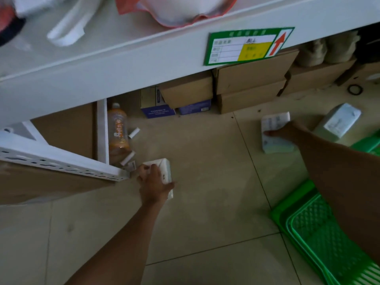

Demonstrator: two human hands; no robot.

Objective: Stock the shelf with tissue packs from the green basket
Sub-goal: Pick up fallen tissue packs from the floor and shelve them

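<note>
Head cam: L hand (153, 183) has fingers curled round a tissue pack (165, 168), low over floor tiles (205, 202), just beside white shelf foot (61, 164). R hand (286, 131) grips a second tissue pack (276, 120), thumb across its face, near a third pack (339, 122). Green basket (320, 235) is btm right, R forearm crossing it.

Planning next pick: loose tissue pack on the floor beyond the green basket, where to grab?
Probably from above: pinch the loose tissue pack across its short width, fingers on the two long sides. It lies flat, broad face up, with nothing on top and both long sides exposed.
</note>
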